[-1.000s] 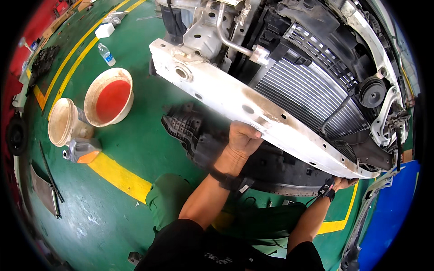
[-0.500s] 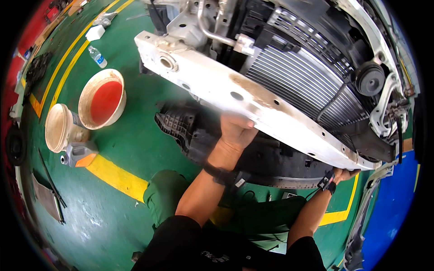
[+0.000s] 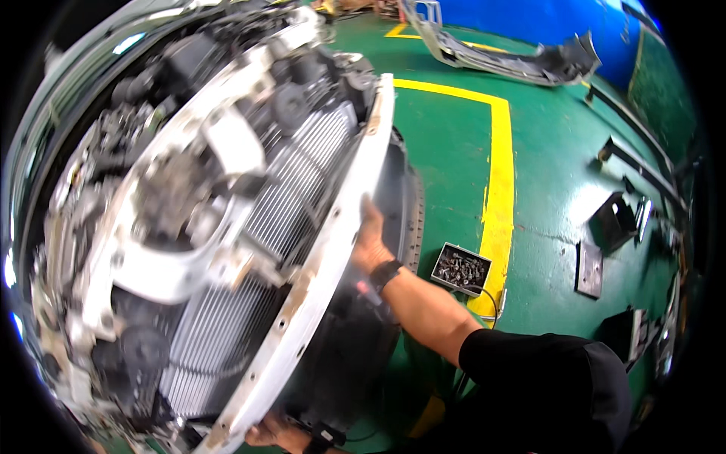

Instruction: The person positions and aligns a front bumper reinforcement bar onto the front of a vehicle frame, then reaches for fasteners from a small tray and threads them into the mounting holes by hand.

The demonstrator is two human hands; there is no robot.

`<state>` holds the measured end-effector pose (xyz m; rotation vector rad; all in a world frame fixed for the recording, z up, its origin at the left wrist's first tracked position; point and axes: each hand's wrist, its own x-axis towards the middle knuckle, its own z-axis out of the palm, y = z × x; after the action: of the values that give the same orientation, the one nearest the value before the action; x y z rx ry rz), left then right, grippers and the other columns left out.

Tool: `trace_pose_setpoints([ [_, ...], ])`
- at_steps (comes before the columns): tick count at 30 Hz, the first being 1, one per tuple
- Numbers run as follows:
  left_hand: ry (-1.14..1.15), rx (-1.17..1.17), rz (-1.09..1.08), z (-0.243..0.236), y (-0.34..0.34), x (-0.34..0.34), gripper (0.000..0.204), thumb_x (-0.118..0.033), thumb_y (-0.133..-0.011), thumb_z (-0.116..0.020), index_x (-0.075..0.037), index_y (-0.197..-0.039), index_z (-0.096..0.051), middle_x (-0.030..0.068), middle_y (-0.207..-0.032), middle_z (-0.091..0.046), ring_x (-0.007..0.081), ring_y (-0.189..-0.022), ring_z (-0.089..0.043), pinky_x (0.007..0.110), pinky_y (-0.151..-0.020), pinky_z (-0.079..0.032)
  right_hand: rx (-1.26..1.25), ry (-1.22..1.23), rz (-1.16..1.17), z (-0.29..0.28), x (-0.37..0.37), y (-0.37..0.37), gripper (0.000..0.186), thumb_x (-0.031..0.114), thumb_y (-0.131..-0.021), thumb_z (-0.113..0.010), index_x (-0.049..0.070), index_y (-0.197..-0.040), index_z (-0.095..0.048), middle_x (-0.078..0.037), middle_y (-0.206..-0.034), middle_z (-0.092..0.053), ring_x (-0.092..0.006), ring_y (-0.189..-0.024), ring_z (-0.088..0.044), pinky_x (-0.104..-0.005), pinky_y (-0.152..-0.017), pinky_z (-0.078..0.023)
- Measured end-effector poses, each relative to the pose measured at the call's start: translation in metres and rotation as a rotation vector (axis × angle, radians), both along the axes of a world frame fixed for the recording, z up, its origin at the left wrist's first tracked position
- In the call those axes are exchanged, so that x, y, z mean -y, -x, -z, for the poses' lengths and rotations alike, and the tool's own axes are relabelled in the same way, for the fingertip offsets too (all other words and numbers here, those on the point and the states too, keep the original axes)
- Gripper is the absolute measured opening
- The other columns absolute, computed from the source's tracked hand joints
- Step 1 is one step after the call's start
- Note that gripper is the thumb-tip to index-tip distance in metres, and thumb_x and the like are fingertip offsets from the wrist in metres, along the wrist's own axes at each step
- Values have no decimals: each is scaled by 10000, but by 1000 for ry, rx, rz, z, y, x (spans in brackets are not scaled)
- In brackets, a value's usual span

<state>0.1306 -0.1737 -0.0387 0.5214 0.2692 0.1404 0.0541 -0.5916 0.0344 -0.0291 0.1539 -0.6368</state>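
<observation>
A long white bumper beam (image 3: 321,276) runs slantwise across the front of a car with its front end taken apart. My right hand (image 3: 369,236) is closed on the beam's outer edge near its middle, some fingers hidden behind it. Lower down, my left hand (image 3: 276,433) grips the same edge near the beam's near end, partly cut off by the picture's lower rim. Behind the beam stands a finned silver radiator (image 3: 302,166), slightly smeared by motion. A black plastic undertray (image 3: 340,363) lies below the beam, beside my arms.
A tray (image 3: 454,286) of bolts sits on the green floor by a yellow line (image 3: 499,174). A removed bumper cover (image 3: 529,66) lies at the far right. Black bars (image 3: 643,174), a black box (image 3: 614,219) and a metal plate (image 3: 590,269) are along the right.
My view has swung to the right, so the beam now slants the other way and the buckets have left the picture. Both hands stay on the beam.
</observation>
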Motion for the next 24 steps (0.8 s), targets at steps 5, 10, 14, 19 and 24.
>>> trace_pose_setpoints([
  [5,-90,36,146,-22,-6,54,784,-156,-650,-570,100,-1365,-378,326,-1381,-402,476,-1272,-407,640,-1117,-268,0,-98,-49,0,-5,12,577,416,-916,-530,22,-1334,-474,-206,-1216,-588,-380,-1103,-572,-547,-1005,-436],
  [10,-119,64,243,-43,-2,101,802,-165,-656,-595,91,-1378,-359,318,-1393,-390,471,-1282,-396,635,-1119,-268,99,-204,-225,4,-5,9,613,342,-884,-579,-20,-1356,-428,-245,-1230,-564,-397,-1122,-571,-544,-1007,-446],
  [14,-152,80,290,-58,5,128,817,-173,-661,-616,84,-1388,-343,313,-1403,-380,467,-1291,-388,631,-1121,-268,250,-202,-285,17,-7,-2,644,287,-840,-648,-51,-1342,-428,-238,-1204,-574,-375,-1081,-604,-510,-986,-481],
  [19,-188,81,304,-68,21,144,839,-183,-668,-641,75,-1400,-324,305,-1415,-367,463,-1301,-377,626,-1123,-268,258,-221,-328,17,-3,0,736,286,-763,-719,-62,-1341,-426,-235,-1161,-581,-367,-1070,-608,-493,-970,-498],
  [24,-209,78,286,-75,33,143,862,-193,-675,-667,65,-1413,-305,298,-1428,-355,458,-1311,-366,621,-1125,-268,258,-238,-356,18,-1,3,773,274,-728,-751,-77,-1337,-429,-220,-1142,-586,-346,-1052,-615,-470,-940,-520],
])
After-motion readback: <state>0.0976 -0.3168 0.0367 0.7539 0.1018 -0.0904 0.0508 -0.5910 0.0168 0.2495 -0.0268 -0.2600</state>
